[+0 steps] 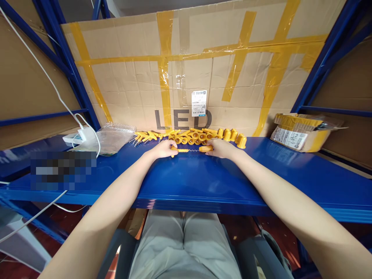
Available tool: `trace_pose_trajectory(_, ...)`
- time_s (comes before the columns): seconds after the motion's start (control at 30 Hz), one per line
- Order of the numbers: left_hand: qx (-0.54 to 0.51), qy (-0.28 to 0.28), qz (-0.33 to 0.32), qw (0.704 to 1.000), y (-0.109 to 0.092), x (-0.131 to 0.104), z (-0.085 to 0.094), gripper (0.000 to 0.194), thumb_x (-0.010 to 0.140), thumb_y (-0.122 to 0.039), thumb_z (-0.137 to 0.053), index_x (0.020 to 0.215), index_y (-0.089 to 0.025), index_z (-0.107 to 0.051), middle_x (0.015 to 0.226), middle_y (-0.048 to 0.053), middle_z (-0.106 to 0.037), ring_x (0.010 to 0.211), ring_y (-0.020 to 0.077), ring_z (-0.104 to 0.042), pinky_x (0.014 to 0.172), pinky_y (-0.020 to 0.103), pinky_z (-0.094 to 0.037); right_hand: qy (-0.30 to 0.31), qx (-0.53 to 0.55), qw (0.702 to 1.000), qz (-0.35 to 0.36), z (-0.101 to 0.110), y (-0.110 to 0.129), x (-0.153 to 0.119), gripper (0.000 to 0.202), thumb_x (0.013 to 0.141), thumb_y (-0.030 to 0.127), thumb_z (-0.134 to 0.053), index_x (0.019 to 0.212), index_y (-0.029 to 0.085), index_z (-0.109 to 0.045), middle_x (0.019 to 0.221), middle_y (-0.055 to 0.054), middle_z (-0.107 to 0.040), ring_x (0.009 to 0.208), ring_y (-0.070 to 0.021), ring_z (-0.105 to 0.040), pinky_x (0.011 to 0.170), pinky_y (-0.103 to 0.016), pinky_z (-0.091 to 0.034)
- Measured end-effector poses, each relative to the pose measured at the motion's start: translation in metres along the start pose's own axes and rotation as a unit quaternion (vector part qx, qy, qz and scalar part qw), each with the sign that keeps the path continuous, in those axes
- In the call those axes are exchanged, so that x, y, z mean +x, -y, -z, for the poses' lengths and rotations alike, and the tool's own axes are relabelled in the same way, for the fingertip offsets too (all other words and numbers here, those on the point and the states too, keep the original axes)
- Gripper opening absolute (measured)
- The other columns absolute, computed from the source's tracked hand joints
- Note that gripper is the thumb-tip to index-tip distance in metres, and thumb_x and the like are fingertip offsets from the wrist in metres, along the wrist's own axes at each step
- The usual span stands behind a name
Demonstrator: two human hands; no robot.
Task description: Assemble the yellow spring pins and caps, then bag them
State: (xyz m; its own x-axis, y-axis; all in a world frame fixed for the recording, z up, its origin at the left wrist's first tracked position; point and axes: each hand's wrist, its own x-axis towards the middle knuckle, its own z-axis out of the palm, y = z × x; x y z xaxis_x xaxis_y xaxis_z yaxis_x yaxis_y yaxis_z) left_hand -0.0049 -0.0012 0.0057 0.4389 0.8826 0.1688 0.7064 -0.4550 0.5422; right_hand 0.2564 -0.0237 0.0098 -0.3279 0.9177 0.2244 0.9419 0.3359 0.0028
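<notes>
My left hand (pixel 164 149) is closed around the handle of a yellow corkscrew (pixel 183 150), whose thick threaded shank and thin metal spiral point to the right. In my right hand (pixel 221 148) is a yellow bell-shaped cup (pixel 204 148), lying sideways in line with the spiral. The spiral's tip is at the cup's near end; whether it is inside, I cannot tell. Just behind my hands lie several more yellow corkscrews (pixel 148 135) in a pile on the left. Several yellow cups (pixel 195 136) lie with open ends toward me, and others (pixel 233 135) stand upright at the right.
The blue shelf top (pixel 186 178) lies below my hands. Behind it stands a large taped cardboard sheet (pixel 139 85). A clear plastic bag (pixel 113 137), white cable plug (pixel 85 133) and blurred-out object (pixel 62 166) are on the left. An opened cardboard box (pixel 302 133) sits right.
</notes>
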Motion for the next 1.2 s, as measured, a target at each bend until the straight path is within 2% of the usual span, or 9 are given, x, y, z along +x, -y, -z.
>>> trace_pose_trajectory(0.1, -0.009, 0.000, -0.002, 1.000, 0.001, 0.001, 0.000, 0.015, 0.065, -0.026, -0.061, 0.078, -0.018, -0.059, 0.053, -0.004, -0.062, 0.056, 0.0151, -0.060, 0.057, 0.024, -0.045, -0.004, -0.008, 1.000, 0.002, 0.000, -0.001, 0.000, 0.024, 0.078, 0.033, -0.064, 0.097, 0.018, -0.065, 0.105, -0.012, -0.067, 0.097, -0.0287, -0.063, 0.076, -0.033, -0.047)
trace_pose_trajectory(0.27, -0.011, -0.001, 0.002, 1.000, 0.000, 0.000, -0.001, 0.016, 0.065, -0.025, -0.061, 0.080, -0.018, -0.059, 0.053, -0.004, -0.062, 0.056, 0.0154, -0.060, 0.058, 0.024, -0.046, -0.013, 0.057, 0.997, 0.053, -0.005, 0.000, 0.003, 0.027, 0.077, 0.032, -0.066, 0.099, 0.018, -0.064, 0.106, -0.010, -0.067, 0.097, -0.0253, -0.062, 0.076, -0.031, -0.046)
trace_pose_trajectory(0.4, -0.018, 0.007, -0.008, 1.000, -0.002, -0.002, -0.001, 0.017, 0.066, -0.025, -0.062, 0.081, -0.018, -0.060, 0.052, -0.004, -0.061, 0.054, 0.0151, -0.060, 0.056, 0.024, -0.045, -0.039, 0.126, 0.988, 0.075, -0.009, 0.003, 0.004, 0.030, 0.077, 0.033, -0.066, 0.101, 0.016, -0.061, 0.092, -0.007, -0.067, 0.081, -0.0200, -0.062, 0.068, -0.027, -0.044)
trace_pose_trajectory(0.53, -0.012, 0.012, -0.013, 1.000, -0.003, -0.002, -0.001, 0.018, 0.066, -0.026, -0.061, 0.082, -0.018, -0.062, 0.052, -0.004, -0.061, 0.052, 0.0146, -0.059, 0.055, 0.024, -0.044, -0.043, 0.226, 0.972, 0.048, -0.014, 0.002, 0.005, 0.034, 0.076, 0.031, -0.068, 0.103, 0.015, -0.058, 0.084, -0.003, -0.066, 0.069, -0.0150, -0.060, 0.061, -0.025, -0.044)
trace_pose_trajectory(0.77, -0.032, -0.004, 0.009, 0.999, -0.008, -0.004, -0.001, 0.016, 0.067, -0.023, -0.061, 0.082, -0.018, -0.059, 0.051, -0.005, -0.060, 0.052, 0.0140, -0.058, 0.058, 0.025, -0.044, 0.025, 0.437, 0.898, -0.031, -0.019, 0.009, 0.006, 0.026, 0.079, 0.040, -0.066, 0.085, 0.017, -0.054, 0.072, -0.002, -0.066, 0.050, -0.0092, -0.054, 0.050, -0.022, -0.044)
trace_pose_trajectory(0.87, -0.025, -0.007, 0.001, 1.000, -0.010, -0.005, 0.000, 0.014, 0.067, -0.023, -0.061, 0.080, -0.018, -0.059, 0.051, -0.005, -0.060, 0.053, 0.0143, -0.058, 0.059, 0.025, -0.044, 0.020, 0.462, 0.885, -0.053, -0.018, 0.013, 0.006, 0.028, 0.079, 0.040, -0.067, 0.089, 0.018, -0.053, 0.070, -0.001, -0.065, 0.047, -0.0077, -0.050, 0.045, -0.021, -0.042)
trace_pose_trajectory(0.97, -0.016, 0.000, -0.017, 1.000, -0.010, -0.005, 0.000, 0.012, 0.066, -0.021, -0.060, 0.077, -0.018, -0.059, 0.053, -0.004, -0.062, 0.054, 0.0149, -0.059, 0.061, 0.025, -0.045, 0.019, 0.449, 0.891, -0.060, -0.017, 0.015, 0.005, 0.029, 0.080, 0.037, -0.067, 0.094, 0.017, -0.052, 0.067, 0.001, -0.064, 0.045, -0.0065, -0.048, 0.042, -0.020, -0.040)
trace_pose_trajectory(1.07, 0.000, -0.004, -0.024, 1.000, -0.009, -0.005, 0.000, 0.010, 0.065, -0.020, -0.060, 0.074, -0.019, -0.059, 0.052, -0.005, -0.062, 0.055, 0.0151, -0.060, 0.063, 0.026, -0.045, 0.029, 0.452, 0.890, -0.050, -0.018, 0.014, 0.004, 0.029, 0.078, 0.028, -0.069, 0.098, 0.017, -0.051, 0.067, 0.003, -0.063, 0.046, -0.0061, -0.050, 0.045, -0.019, -0.040)
trace_pose_trajectory(1.2, -0.004, -0.010, -0.024, 1.000, -0.009, -0.005, 0.001, 0.011, 0.064, -0.021, -0.060, 0.075, -0.018, -0.059, 0.051, -0.004, -0.061, 0.054, 0.0146, -0.058, 0.059, 0.025, -0.043, 0.056, 0.498, 0.864, -0.033, -0.017, 0.009, 0.003, 0.038, 0.071, 0.020, -0.075, 0.101, 0.016, -0.051, 0.068, 0.003, -0.065, 0.051, -0.0069, -0.054, 0.053, -0.020, -0.044)
